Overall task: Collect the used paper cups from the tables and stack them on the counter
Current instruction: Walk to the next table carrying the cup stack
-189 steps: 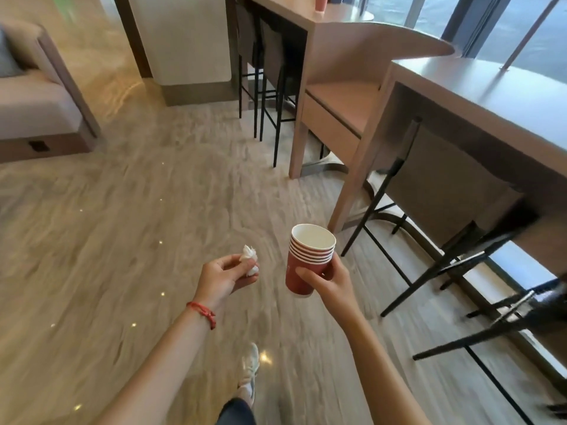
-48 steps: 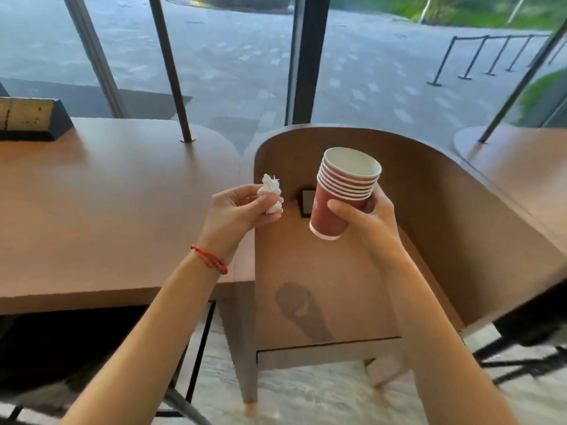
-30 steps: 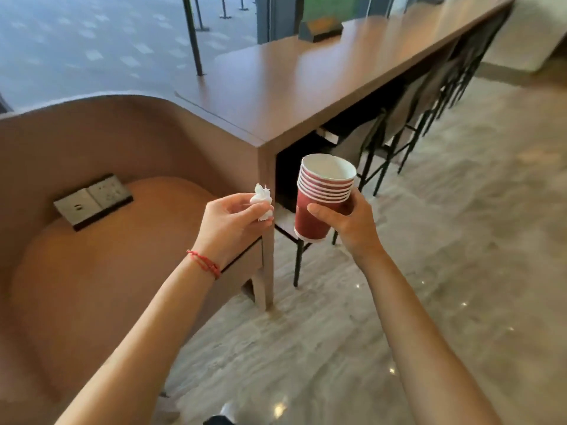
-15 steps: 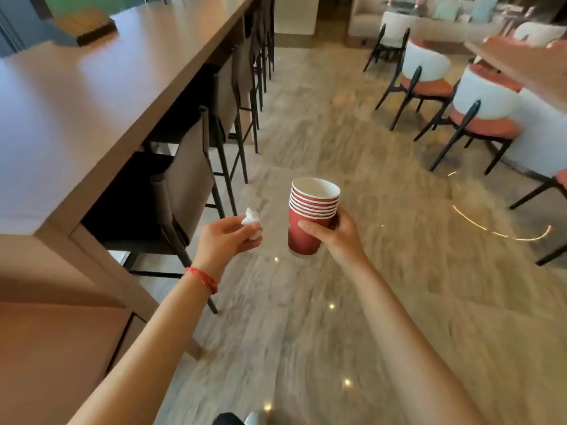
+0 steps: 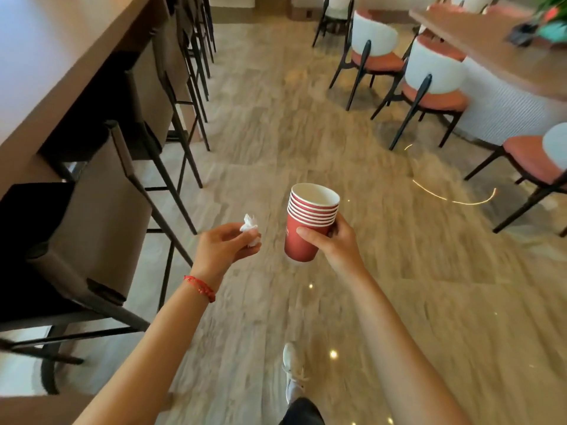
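Carrying the stack of red paper cups [image 5: 308, 225] mid-walk, the right hand [image 5: 334, 243] has its fingers [image 5: 310, 234] wrapped round the outermost cup only, so the nested ones above could jolt loose or the stack tip if a stride jars it. Left of those fingers, the left hand [image 5: 224, 250] pinches a crumpled white tissue [image 5: 250, 230], which could slip free. A small mark shows on the cup's side, too blurred to read.
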Available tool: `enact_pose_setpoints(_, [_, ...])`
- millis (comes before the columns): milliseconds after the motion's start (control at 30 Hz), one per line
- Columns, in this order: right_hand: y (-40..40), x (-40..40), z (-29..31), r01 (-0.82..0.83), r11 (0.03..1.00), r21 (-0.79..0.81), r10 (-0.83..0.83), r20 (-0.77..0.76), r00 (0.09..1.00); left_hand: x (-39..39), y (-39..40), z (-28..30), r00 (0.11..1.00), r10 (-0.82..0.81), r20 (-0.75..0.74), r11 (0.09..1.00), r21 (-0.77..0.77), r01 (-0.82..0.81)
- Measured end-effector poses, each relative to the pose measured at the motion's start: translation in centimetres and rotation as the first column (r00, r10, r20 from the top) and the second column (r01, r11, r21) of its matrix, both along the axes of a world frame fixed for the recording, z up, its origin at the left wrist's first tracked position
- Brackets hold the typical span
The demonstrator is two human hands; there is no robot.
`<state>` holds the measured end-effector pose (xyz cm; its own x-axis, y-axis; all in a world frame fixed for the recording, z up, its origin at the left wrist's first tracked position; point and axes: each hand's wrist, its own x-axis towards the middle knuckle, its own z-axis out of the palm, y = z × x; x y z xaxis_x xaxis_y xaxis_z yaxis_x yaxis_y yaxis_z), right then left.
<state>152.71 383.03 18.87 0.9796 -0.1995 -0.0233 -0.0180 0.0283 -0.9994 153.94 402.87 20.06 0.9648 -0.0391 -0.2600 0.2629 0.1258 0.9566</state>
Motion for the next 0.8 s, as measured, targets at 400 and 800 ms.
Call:
enact_pose_setpoints(400, [-8.5,19.3,0.3,-0.036,0.999,0.002,0.036,-0.009,0.999,19.4,-8.5,-0.2,1.0,0.008,-0.022,0.999,-0.038,-0.009])
enact_pose_setpoints(800, [-4.3,43.9,-0.1,-0.093,0.995,-0.022,0.092,-0.016,0.996,42.7,-5.4,0.6,0.996,0.091,-0.007,0.994,-0.056,-0.091])
